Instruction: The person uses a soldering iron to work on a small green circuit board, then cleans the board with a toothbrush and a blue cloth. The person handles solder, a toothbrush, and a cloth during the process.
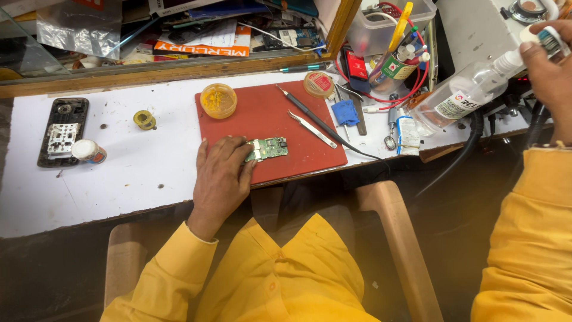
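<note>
A person in yellow sleeves steadies a circuit board while gripping a clear bottle.

The left hand (221, 177) lies flat and loose on the red mat (268, 116), fingertips pressing the left end of the green circuit board (267, 148), which sits near the mat's front edge. At two o'clock from the board, the right hand (549, 62) is clenched around the cap end of the clear bottle (462, 95), tilted above the bench's right end. Tweezers (311, 129) and a dark probe (316, 119) lie on the mat at one o'clock from the board; a yellow tub (218, 100) rests at eleven o'clock.
</note>
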